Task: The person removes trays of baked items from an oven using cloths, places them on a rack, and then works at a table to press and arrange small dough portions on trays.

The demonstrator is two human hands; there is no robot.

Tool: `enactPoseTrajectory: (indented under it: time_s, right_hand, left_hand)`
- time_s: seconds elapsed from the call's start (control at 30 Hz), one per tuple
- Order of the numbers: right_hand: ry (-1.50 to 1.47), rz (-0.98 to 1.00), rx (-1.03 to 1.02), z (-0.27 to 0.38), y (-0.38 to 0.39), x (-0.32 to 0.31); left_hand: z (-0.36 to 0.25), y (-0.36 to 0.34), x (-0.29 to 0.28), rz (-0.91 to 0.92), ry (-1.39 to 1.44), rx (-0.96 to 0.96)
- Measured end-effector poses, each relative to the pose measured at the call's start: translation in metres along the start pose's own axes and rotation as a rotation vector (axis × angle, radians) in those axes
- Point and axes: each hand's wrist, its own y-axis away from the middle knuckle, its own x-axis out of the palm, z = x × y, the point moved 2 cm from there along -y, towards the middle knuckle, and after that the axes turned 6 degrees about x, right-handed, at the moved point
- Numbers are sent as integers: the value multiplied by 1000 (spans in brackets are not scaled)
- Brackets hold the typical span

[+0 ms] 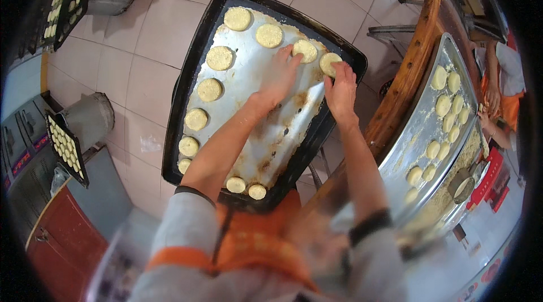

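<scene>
A large dark baking tray (350, 53) with a metal liner fills the centre, lined along its edges with flat, round, pale-yellow dough cakes (210, 90). My left hand (276, 78) has its fingertips on the lower side of a cake (305, 48) near the far edge. Just right of it, my right hand (341, 90) has its fingers curled onto another cake (330, 62) at the tray's far right corner. Both hands partly cover the cakes they touch.
A wooden ledge (413, 59) on the right bears a steel tray (399, 166) with pale dough pieces and a metal cup (461, 186). Beyond it, another person's hand (491, 95) shows. At left, racks of filled trays (65, 149) stand near a red cabinet door (68, 240) on the tiled floor.
</scene>
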Motion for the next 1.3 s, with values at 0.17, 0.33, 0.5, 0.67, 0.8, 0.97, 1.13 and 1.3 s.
enactPoseTrajectory:
  time_s: [0.17, 0.33, 0.5, 0.67, 0.8, 0.97, 1.13, 1.3]
  right_hand:
    - [-28, 121, 15, -29, -5, -16]
    - [-265, -236, -94, -35, 53, -138]
    - [84, -433, 417, -189, 158, -217]
    - [-97, -171, 440, -301, 245, -189]
    - [-485, -37, 554, -315, 247, -183]
    - [-789, 155, 408, -259, 234, -186]
    - [-568, 102, 303, -239, 186, -247]
    - [-264, 40, 111, -338, 143, -241]
  left_hand:
    - [-11, 2, 8, 112, -272, 186]
    - [-2, 21, 5, 213, -254, 96]
    - [-89, 27, 13, 77, -120, 117]
    - [-230, 37, 56, 95, 143, 203]
    - [-272, 59, 119, 234, 304, 250]
    - [-294, 93, 164, 430, 746, -383]
    - [-287, 115, 164, 566, 1481, -786]
    - [-245, 105, 87, 418, 1581, -597]
